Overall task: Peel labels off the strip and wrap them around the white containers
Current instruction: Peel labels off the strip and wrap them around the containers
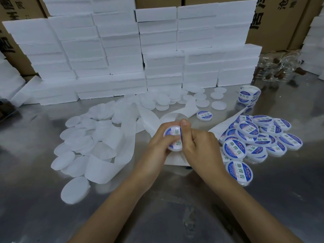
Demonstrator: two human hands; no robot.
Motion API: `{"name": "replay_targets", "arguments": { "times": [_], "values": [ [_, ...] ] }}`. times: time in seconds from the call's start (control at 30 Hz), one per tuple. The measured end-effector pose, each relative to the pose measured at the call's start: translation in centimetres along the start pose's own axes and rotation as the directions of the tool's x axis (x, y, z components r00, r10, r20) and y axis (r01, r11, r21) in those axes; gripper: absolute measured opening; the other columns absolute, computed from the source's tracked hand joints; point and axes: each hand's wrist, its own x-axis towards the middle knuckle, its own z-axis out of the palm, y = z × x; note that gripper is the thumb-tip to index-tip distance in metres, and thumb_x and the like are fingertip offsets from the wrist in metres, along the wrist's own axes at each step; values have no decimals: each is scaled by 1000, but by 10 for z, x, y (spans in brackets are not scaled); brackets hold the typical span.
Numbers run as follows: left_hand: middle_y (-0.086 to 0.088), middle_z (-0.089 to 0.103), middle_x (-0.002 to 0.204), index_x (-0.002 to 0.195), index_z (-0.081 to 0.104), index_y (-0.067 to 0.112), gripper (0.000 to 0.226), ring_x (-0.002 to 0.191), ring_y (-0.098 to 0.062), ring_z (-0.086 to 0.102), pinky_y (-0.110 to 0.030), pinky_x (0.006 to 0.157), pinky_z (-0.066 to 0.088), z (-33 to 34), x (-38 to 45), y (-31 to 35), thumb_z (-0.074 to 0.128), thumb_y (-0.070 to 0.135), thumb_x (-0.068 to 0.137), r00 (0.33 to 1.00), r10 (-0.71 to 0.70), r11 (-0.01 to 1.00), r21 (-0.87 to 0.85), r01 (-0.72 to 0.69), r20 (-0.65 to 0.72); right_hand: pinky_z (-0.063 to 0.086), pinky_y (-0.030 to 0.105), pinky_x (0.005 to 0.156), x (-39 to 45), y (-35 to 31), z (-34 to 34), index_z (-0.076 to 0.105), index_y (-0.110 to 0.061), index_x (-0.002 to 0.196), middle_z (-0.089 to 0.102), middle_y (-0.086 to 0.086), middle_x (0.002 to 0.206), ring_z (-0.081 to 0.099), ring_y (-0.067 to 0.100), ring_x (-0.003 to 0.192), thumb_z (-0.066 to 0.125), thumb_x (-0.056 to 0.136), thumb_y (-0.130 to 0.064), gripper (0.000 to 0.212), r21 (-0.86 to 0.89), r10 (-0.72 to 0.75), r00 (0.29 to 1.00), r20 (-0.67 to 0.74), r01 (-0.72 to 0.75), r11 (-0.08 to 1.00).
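Observation:
Over the middle of the steel table, both hands hold one round white container (174,138) with a blue and white label on its lid. My left hand (160,146) grips it from the left, thumb across the label. My right hand (199,146) curls against its right side, thumb pressing on the label's top edge. A roll of blue labels (248,94) stands at the back right, its strip (235,120) running down toward the hands. A pile of labelled containers (259,135) lies to the right. Plain white containers (78,142) are heaped on the left.
Spent white backing paper (122,148) loops across the table's middle and left. More unlabelled lids (201,100) lie at the back, one labelled container (204,114) among them. Stacked white foam boxes (122,50) wall the rear, with cardboard cartons (273,20) behind. A clear bag (278,67) sits at back right.

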Motion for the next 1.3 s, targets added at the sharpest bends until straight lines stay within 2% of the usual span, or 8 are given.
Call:
{"name": "replay_targets", "arguments": {
  "times": [0.1, 0.27, 0.5, 0.67, 0.8, 1.0, 1.13, 1.3],
  "values": [
    [13, 69, 103, 114, 64, 24, 20, 94, -6, 66, -18, 79, 52, -3, -3, 1, 60, 12, 98, 987, 158, 915, 379, -140, -17, 32, 30, 52, 3, 1, -3, 42, -20, 50, 48, -4, 44, 49, 15, 49, 30, 99, -59, 63, 114, 52, 999, 9, -52, 992],
    [-6, 73, 71, 107, 55, 13, 24, 50, -14, 62, -24, 46, 49, -7, -4, 7, 71, 18, 91, 954, 236, 937, 302, -174, -184, 35, 29, 55, 2, 0, -6, 49, -20, 66, 49, -11, 53, 45, 9, 53, 32, 84, -81, 66, 190, 39, 993, 116, -60, 980],
    [-15, 72, 63, 87, 47, 12, 26, 47, -30, 69, -29, 39, 53, -12, -2, 8, 60, 32, 99, 941, 222, 961, 223, -167, -255, 38, 27, 55, 1, 0, -1, 48, -24, 61, 56, -20, 54, 54, 6, 55, 41, 96, -60, 50, 141, -29, 974, 227, -3, 990],
    [-5, 77, 76, 104, 60, 22, 18, 53, -30, 71, -27, 46, 56, -11, -1, 6, 47, 34, 105, 957, 134, 980, 175, -90, -257, 36, 25, 54, 11, 5, -5, 59, -9, 68, 47, -7, 54, 42, 5, 52, 43, 97, -56, 58, 217, 150, 967, 208, -195, 956],
    [-2, 79, 90, 118, 57, 23, 21, 58, -33, 72, -30, 50, 59, -13, 0, 5, 39, 30, 108, 963, 142, 978, 181, -101, -230, 33, 23, 46, 26, 14, -22, 59, -15, 75, 46, -9, 51, 38, 7, 45, 44, 99, -55, 49, 598, 532, 834, 148, -504, 623],
    [-1, 78, 84, 113, 58, 22, 17, 60, -28, 71, -27, 49, 57, -14, 4, -1, 42, 20, 107, 934, 211, 955, 263, -134, -288, 20, 20, 35, 40, 35, -54, 57, -12, 95, 31, -6, 51, 22, 6, 37, 37, 107, -39, 36, 893, 704, 674, 225, -431, 128],
    [-5, 76, 81, 107, 59, 21, 18, 71, -28, 72, -28, 55, 58, -14, 5, -6, 42, 16, 107, 922, 247, 946, 280, -164, -297, 21, 19, 37, 40, 47, -60, 54, -14, 98, 29, -5, 56, 22, 8, 39, 37, 106, -31, 26, 915, 743, 621, 248, -403, 31],
    [1, 76, 82, 105, 60, 21, 19, 77, -18, 70, -26, 66, 57, -20, 11, -16, 43, 11, 106, 901, 307, 905, 389, -175, -307, 23, 21, 39, 40, 48, -59, 57, -12, 98, 30, -3, 59, 23, 9, 43, 39, 101, -15, 19, 889, 729, 635, 256, -451, 81]
  ]
}}
